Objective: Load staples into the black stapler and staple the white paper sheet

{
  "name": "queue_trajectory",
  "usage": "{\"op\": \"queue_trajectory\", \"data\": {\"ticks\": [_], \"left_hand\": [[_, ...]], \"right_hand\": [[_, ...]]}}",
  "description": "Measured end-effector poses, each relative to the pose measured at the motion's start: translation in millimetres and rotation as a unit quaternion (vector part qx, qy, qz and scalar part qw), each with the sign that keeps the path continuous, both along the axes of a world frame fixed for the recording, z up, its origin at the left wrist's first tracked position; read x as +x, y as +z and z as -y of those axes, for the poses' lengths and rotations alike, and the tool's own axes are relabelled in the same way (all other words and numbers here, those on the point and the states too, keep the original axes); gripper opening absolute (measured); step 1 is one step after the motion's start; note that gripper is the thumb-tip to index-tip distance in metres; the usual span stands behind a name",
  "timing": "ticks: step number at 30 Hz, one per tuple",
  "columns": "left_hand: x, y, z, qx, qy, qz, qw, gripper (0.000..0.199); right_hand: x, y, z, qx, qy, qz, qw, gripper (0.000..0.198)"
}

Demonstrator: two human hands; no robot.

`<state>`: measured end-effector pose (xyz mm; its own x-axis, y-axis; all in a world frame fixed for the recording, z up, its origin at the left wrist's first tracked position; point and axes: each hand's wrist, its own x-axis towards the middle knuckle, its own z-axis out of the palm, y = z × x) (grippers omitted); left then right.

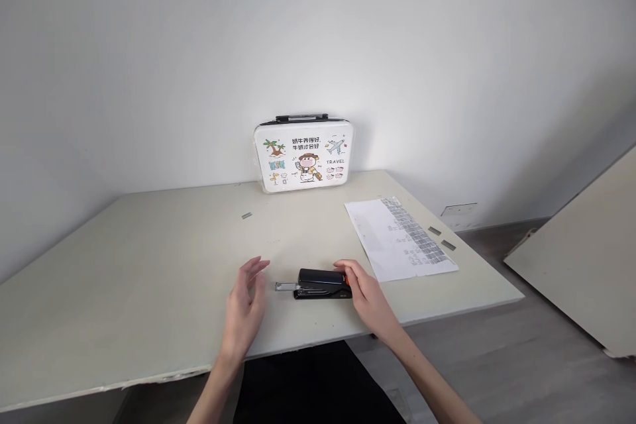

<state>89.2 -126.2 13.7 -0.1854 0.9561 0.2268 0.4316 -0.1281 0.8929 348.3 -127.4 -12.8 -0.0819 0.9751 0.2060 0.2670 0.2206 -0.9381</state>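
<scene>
A black stapler (pixel 322 278) lies on its base near the front edge of the table, its front pointing left. From that front a metal staple tray (pixel 285 287) sticks out. Wrapped around the stapler's rear end, by an orange part, are the fingers of my right hand (pixel 366 293). My left hand (pixel 245 301) is just left of the staple tray, apart from it, with fingers bent loosely and nothing between them. Beyond the left hand, a small strip of staples (pixel 247 215) rests on the table.
A white printed case (pixel 303 156) with a black handle stands against the wall at the back. To the right lie a printed sheet of paper (pixel 377 238) and two more staple strips (pixel 434 230). The pale table (pixel 149 278) has a chipped front edge.
</scene>
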Motion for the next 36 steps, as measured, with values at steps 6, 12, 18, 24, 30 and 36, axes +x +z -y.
{"op": "queue_trajectory", "data": {"ticks": [6, 12, 18, 24, 30, 36], "left_hand": [[0, 2.5, 0, -0.005, 0.007, 0.006, 1.0, 0.035], [0, 3.4, 1, -0.022, -0.009, 0.043, 0.999, 0.037], [19, 7.0, 0, -0.09, -0.042, 0.339, 0.936, 0.036], [40, 18.1, -4, -0.272, -0.057, 0.58, 0.765, 0.033], [39, 15.6, -6, -0.271, -0.077, 0.608, 0.742, 0.027], [40, 15.6, -7, -0.268, -0.049, 0.611, 0.744, 0.025]], "right_hand": [[-1, 8, 4, -0.007, 0.014, 0.035, 0.999, 0.037], [-1, 6, 8, 0.023, 0.024, 0.094, 0.995, 0.024], [-5, 4, 13, 0.239, -0.014, 0.091, 0.967, 0.024], [-12, 16, 21, 0.451, -0.022, 0.165, 0.877, 0.049], [-5, 18, 29, 0.455, 0.0, 0.239, 0.858, 0.048], [1, 13, 31, 0.437, -0.013, 0.224, 0.871, 0.055]]}}
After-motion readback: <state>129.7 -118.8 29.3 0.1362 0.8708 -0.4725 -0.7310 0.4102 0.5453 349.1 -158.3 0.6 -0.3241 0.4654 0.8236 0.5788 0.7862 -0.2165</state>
